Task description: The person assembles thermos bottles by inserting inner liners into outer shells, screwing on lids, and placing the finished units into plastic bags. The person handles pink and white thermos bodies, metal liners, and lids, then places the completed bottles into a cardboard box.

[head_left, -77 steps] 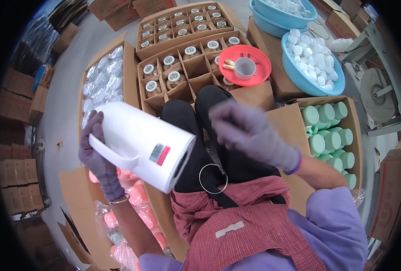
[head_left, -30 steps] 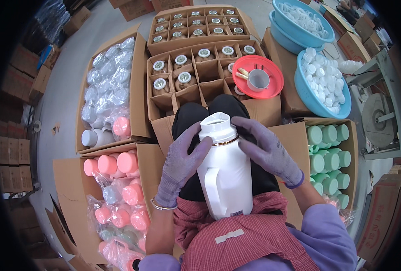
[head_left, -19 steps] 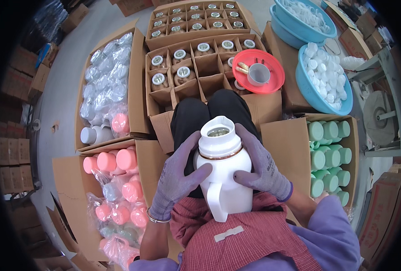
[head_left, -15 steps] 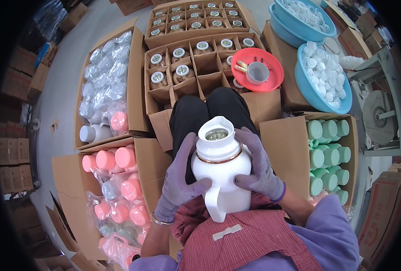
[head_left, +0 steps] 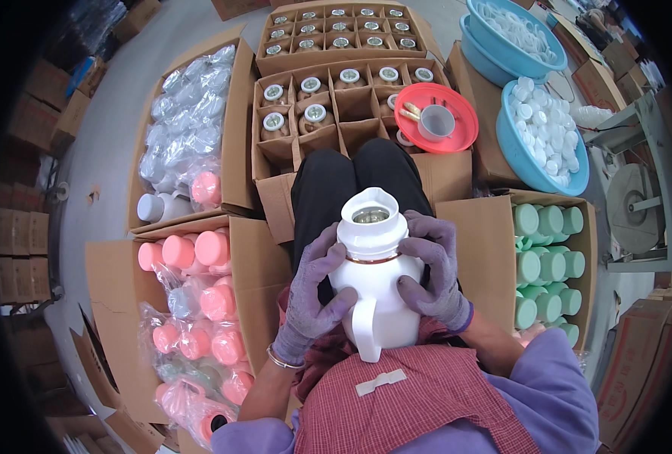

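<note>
A white thermos jug (head_left: 385,299) stands upright in my lap, its handle toward me and its spout pointing away. Its lidless mouth shows a shiny silvery glass liner inside, and a brown-gold band rings its neck. My left hand (head_left: 315,291), in a purple-grey work glove, grips the jug's left side, thumb on the body near the handle. On the other side my right hand (head_left: 434,268), gloved alike, holds the jug with its fingers up by the neck and its thumb low on the body.
Ahead lies a divided carton (head_left: 275,189) of glass liners, a red plate (head_left: 460,136) with a grey cup (head_left: 436,121) on its corner. Pink-lidded jugs (head_left: 218,303) fill a left carton, green-lidded ones (head_left: 551,266) a right one. A blue basin (head_left: 508,144) holds white caps.
Both hands have shifted their grip on the jug, with the fingers now bent in at its neck. My view has shifted slightly.
</note>
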`<action>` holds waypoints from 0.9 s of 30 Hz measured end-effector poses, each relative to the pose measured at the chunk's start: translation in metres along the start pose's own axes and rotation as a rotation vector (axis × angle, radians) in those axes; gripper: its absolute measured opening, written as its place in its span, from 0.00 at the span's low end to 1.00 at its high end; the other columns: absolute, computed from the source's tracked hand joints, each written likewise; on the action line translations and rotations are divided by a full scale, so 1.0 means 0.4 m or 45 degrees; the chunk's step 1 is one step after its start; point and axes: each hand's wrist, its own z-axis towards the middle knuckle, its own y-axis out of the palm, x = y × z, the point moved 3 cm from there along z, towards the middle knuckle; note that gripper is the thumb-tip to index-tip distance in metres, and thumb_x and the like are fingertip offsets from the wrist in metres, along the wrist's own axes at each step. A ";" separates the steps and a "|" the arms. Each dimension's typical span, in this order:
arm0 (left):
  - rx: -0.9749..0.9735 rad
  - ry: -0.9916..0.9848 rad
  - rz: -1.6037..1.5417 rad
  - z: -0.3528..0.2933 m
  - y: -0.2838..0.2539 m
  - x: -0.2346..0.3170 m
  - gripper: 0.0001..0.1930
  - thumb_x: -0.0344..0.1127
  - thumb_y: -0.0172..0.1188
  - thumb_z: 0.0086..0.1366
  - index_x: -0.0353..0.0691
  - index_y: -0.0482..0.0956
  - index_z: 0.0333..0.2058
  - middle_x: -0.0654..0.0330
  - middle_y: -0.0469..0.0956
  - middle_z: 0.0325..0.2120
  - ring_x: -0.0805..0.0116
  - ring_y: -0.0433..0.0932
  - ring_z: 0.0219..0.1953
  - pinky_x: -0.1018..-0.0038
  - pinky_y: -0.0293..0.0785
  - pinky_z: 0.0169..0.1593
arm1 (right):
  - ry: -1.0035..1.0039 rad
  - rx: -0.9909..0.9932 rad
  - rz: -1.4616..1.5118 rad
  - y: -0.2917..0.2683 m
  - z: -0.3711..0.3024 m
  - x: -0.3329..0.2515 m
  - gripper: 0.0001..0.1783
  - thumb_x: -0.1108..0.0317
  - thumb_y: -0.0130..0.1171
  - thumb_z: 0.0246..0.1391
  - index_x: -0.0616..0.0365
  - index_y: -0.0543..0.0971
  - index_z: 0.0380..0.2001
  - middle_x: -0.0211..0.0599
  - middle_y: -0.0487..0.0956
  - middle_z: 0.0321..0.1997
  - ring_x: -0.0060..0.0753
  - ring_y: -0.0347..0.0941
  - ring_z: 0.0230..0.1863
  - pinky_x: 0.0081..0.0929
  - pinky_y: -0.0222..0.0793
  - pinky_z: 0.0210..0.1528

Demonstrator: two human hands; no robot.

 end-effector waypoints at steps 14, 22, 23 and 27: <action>-0.230 -0.857 -0.272 0.092 -0.029 0.043 0.44 0.53 0.65 0.57 0.32 0.62 0.65 0.54 0.72 0.57 0.66 0.69 0.62 0.69 0.63 0.65 | -0.077 0.031 0.091 0.012 0.018 -0.055 0.25 0.70 0.70 0.39 0.57 0.73 0.43 0.42 0.65 0.44 0.46 0.66 0.51 0.47 0.67 0.59; -0.108 -0.825 -0.222 0.052 -0.030 0.053 0.62 0.77 0.67 0.45 0.29 0.61 0.65 0.55 0.72 0.57 0.66 0.69 0.61 0.69 0.63 0.65 | 0.263 -0.046 0.676 0.010 -0.014 0.018 0.30 0.59 0.70 0.44 0.58 0.69 0.47 0.46 0.71 0.53 0.44 0.68 0.56 0.45 0.62 0.66; -0.118 -0.819 -0.220 0.048 -0.032 0.057 0.62 0.77 0.68 0.45 0.29 0.61 0.65 0.55 0.72 0.58 0.66 0.69 0.61 0.69 0.64 0.65 | 0.165 -0.060 0.656 0.008 0.001 0.026 0.29 0.60 0.70 0.43 0.58 0.70 0.46 0.45 0.72 0.51 0.44 0.69 0.55 0.45 0.63 0.65; -0.056 -0.848 -0.184 0.001 -0.059 0.026 0.62 0.78 0.63 0.49 0.27 0.59 0.66 0.53 0.71 0.58 0.66 0.69 0.61 0.69 0.65 0.64 | 0.037 -0.059 0.606 0.021 0.036 0.030 0.23 0.65 0.69 0.39 0.59 0.72 0.38 0.42 0.74 0.43 0.47 0.71 0.51 0.42 0.66 0.61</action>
